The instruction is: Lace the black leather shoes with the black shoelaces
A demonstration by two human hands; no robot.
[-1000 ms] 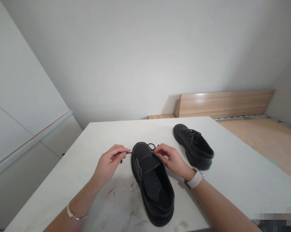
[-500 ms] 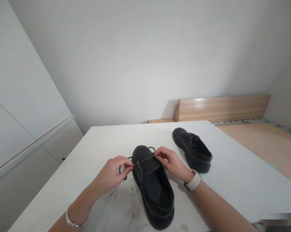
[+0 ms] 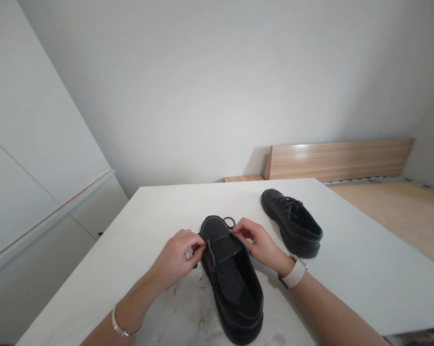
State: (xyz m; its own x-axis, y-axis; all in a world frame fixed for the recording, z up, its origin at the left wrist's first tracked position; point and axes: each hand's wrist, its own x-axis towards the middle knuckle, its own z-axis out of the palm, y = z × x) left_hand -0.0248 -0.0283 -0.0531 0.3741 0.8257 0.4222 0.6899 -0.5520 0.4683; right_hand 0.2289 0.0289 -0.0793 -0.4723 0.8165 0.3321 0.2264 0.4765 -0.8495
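Note:
A black leather shoe point(image 3: 238, 288) stands on the white table, its toe pointing away from me and its tongue point(image 3: 224, 247) lying between two spread eyelet flaps. My left hand point(image 3: 184, 254) pinches at the left flap, closed on the black shoelace, part of which shows behind its fingers. At the right flap, the thumb and fingers of my right hand point(image 3: 255, 240) are pressed together on the lace. A loop of shoelace point(image 3: 230, 221) sticks out beside the toe, just beyond the right fingertips. The exact grip of both hands is partly hidden.
The matching black shoe point(image 3: 292, 223), laced up, stands farther back on the right of the white table point(image 3: 159, 206). Dark smudges mark the tabletop near the front shoe. Behind to the right is a bed with a wooden headboard point(image 3: 339, 161); a white cabinet point(image 3: 33, 192) stands left.
My left fingers have shifted slightly along the left flap, and less of the lace shows beside them. The right hand stays at its flap. The whole view has moved a little.

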